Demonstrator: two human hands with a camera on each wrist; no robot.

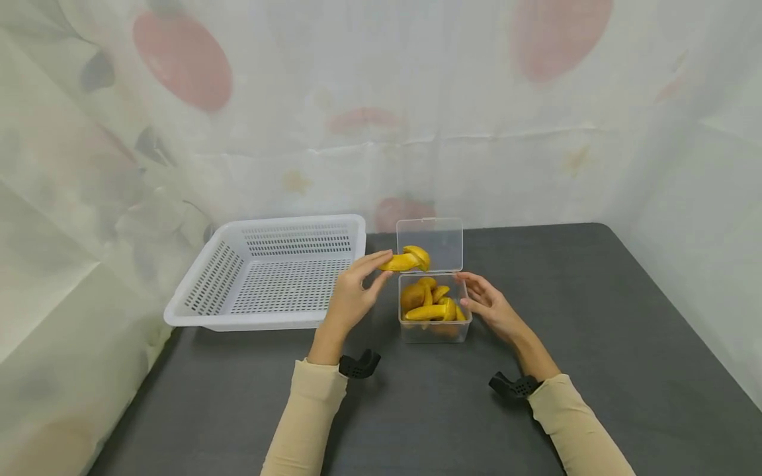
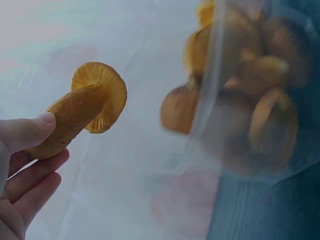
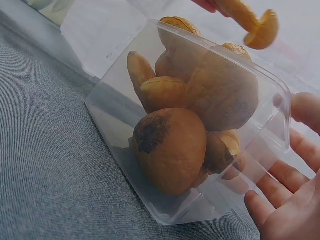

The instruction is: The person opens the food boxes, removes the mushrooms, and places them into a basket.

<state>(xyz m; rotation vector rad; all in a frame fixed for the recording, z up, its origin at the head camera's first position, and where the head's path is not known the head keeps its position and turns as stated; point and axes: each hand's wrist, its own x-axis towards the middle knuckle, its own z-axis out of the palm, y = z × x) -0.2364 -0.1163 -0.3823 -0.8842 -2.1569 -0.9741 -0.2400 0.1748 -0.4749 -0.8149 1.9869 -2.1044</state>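
A yellow-brown mushroom (image 1: 407,260) is pinched by its stem between the thumb and fingers of my left hand (image 1: 351,295), just above the clear plastic box (image 1: 436,334). In the left wrist view the mushroom (image 2: 85,107) shows its gilled cap pointing away from the hand (image 2: 30,170). Several more mushrooms (image 1: 427,312) fill the box, whose hinged lid (image 1: 437,241) stands open behind it. My right hand (image 1: 494,311) rests at the box's right side, fingers spread and slightly bent; in the right wrist view the fingertips (image 3: 257,197) are against the clear wall.
A white perforated basket (image 1: 208,322) with nothing in it stands left of the box on the dark grey table (image 1: 595,344). A patterned white curtain (image 1: 500,165) hangs behind the table and another sheet at the left.
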